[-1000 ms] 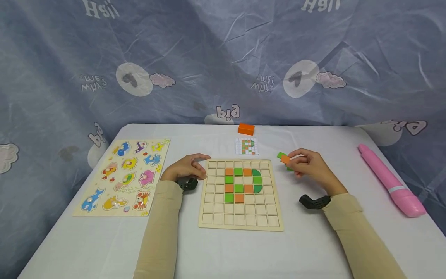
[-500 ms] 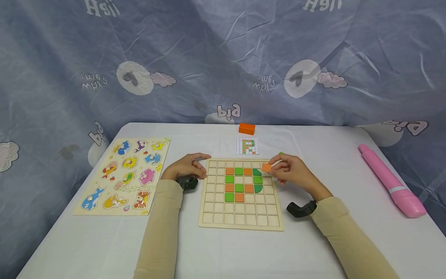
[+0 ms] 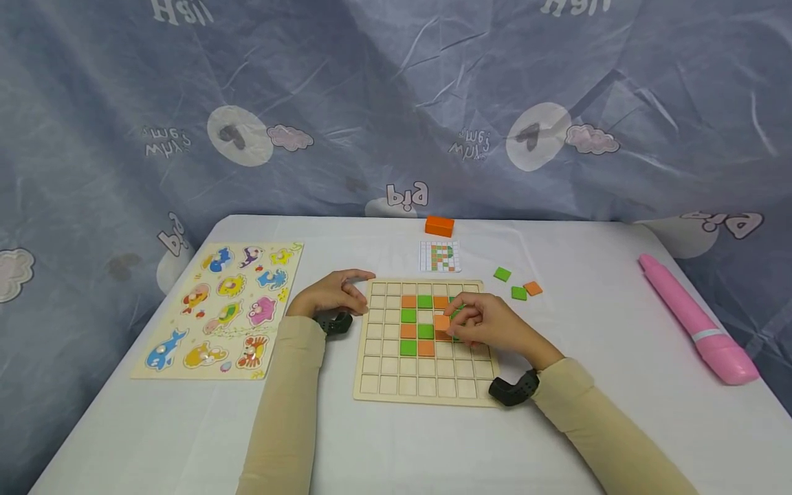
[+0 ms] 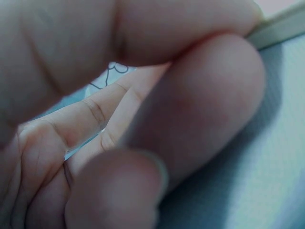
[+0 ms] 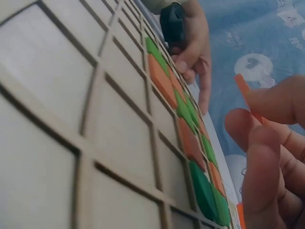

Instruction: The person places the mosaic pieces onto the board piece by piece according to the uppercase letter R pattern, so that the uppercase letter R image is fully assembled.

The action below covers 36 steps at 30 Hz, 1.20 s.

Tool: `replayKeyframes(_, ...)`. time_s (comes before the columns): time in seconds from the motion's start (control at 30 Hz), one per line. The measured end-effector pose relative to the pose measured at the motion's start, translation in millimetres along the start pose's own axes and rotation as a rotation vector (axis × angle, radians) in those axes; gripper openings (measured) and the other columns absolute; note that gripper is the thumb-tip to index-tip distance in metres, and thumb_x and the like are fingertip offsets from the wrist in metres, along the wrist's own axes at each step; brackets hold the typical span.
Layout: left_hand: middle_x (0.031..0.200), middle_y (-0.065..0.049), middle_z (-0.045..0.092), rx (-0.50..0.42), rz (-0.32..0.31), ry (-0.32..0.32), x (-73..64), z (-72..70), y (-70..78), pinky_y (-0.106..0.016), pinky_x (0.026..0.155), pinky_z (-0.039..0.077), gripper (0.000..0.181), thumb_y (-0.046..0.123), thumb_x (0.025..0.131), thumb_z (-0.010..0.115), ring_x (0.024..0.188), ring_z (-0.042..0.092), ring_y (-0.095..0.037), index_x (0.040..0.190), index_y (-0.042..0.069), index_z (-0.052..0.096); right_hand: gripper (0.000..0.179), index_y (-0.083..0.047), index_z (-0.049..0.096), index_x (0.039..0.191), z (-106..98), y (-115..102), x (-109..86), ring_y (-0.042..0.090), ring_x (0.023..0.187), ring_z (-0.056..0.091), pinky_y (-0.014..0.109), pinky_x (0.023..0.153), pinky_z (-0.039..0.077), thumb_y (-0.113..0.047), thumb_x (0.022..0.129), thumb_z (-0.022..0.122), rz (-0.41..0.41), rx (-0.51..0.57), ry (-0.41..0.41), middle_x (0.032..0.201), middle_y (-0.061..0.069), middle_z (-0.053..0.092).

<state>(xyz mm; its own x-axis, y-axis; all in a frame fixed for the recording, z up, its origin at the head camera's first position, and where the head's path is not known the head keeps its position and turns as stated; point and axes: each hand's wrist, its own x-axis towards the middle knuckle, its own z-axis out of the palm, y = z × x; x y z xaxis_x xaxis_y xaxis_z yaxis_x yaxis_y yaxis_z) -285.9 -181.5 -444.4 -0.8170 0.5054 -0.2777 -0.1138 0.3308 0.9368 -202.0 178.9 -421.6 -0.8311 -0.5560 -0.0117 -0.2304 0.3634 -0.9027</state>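
A wooden grid board (image 3: 377, 386) lies in front of me, its orange and green tiles set in the cells, including two rounded dark green pieces (image 5: 205, 191). My right hand (image 3: 491, 324) pinches an orange square tile (image 5: 243, 89) between thumb and fingers, held up over the board. In the head view that tile overlaps the right part of the pattern, and the hand covers some pieces there. My left hand (image 3: 330, 294) rests at the board's upper left edge, its index finger extended along the corner. Two green tiles (image 3: 518, 293) and one orange tile (image 3: 533, 289) lie loose right of the board.
Behind the board lies a small pattern card (image 3: 440, 257), with an orange block (image 3: 439, 227) beyond it. A sea-animal peg puzzle (image 3: 173, 320) lies at left. A long pink object (image 3: 699, 320) lies at far right. A printed curtain (image 3: 371, 103) hangs behind the table.
My right hand has carried the orange tile from the loose tiles leftward over the board, uncovering the other loose ones. My left hand has stayed at the board's edge.
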Motion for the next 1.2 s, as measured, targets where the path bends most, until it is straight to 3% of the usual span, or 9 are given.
replayKeyframes(0.2, 0.081, 0.002, 0.076, -0.013, 0.003, -0.009, 0.2, -0.9, 0.1, -0.028, 0.075, 0.063, 0.082, -0.014, 0.087, 0.077, 0.076, 0.075, -0.013, 0.162, -0.004, 0.043, 0.023, 0.005, 0.068, 0.115, 13, -1, 2.0, 0.013, 0.054, 0.055, 0.025, 0.057, 0.051, 0.002, 0.094, 0.077, -0.017, -0.012, -0.039, 0.09, 0.012, 0.079)
replayKeyframes(0.43, 0.081, 0.002, 0.076, -0.02, -0.004, -0.013, -0.2, 0.1, 0.9, -0.028, 0.074, 0.062, 0.083, -0.013, 0.086, 0.077, 0.075, 0.074, -0.013, 0.162, -0.004, 0.043, 0.019, -0.002, 0.073, 0.109, 25, -7, 1.5, 0.006, 0.059, 0.049, 0.02, 0.057, 0.041, -0.005, 0.093, 0.082, -0.05, -0.1, -0.06, 0.087, 0.0, 0.079)
replayKeyframes(0.7, 0.081, 0.002, 0.076, -0.011, -0.009, -0.006, 0.1, -0.8, 0.9, -0.027, 0.073, 0.062, 0.083, -0.013, 0.086, 0.077, 0.074, 0.074, -0.013, 0.162, -0.004, 0.043, 0.014, -0.008, 0.075, 0.104, 46, -18, 0.5, 0.005, 0.063, 0.055, 0.021, 0.059, 0.047, -0.007, 0.091, 0.083, -0.088, -0.172, -0.103, 0.083, -0.01, 0.073)
replayKeyframes(1.2, 0.082, 0.002, 0.076, 0.008, -0.013, 0.007, -2.7, 0.6, 4.4, -0.027, 0.074, 0.062, 0.082, -0.012, 0.086, 0.078, 0.074, 0.074, -0.013, 0.161, -0.004, 0.045, 0.016, -0.012, 0.073, 0.094, 72, -27, -1.5, -0.003, 0.06, 0.051, 0.021, 0.064, 0.047, -0.007, 0.086, 0.087, -0.108, -0.378, -0.027, 0.074, -0.018, 0.063)
